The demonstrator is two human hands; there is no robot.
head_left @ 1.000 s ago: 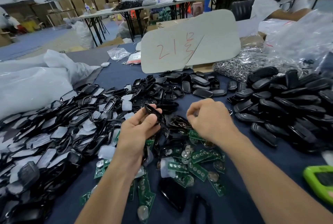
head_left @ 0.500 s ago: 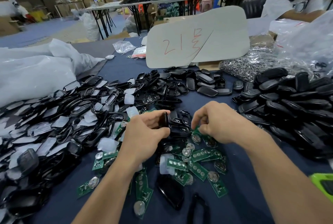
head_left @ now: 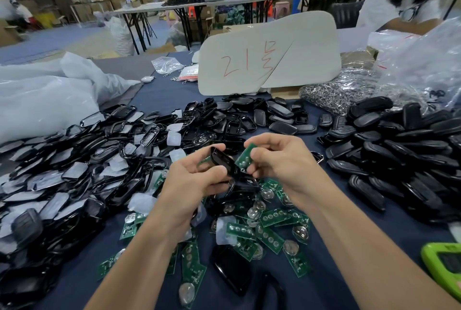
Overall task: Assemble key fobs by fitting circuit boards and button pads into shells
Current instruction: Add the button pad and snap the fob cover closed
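My left hand (head_left: 193, 180) grips a glossy black key fob shell (head_left: 223, 161), tilted with its upper end toward the far side. My right hand (head_left: 282, 160) pinches a green circuit board (head_left: 245, 156) between thumb and fingers, right beside the shell's upper edge. Both hands hover above a scatter of green circuit boards (head_left: 270, 233) with coin cells on the dark blue table (head_left: 154, 95). A wide heap of black shell frames and translucent button pads (head_left: 82, 160) lies to the left.
A pile of black shell halves (head_left: 404, 150) fills the right side, a bag of metal key rings (head_left: 334, 95) behind it. A white board with red writing (head_left: 269, 57) stands at the back. White plastic bags (head_left: 42, 100) lie left; a green device (head_left: 444, 267) sits at the right edge.
My right hand has picked a green circuit board out of the scatter and raised it to the shell. My left hand has lifted and turned the shell toward it.
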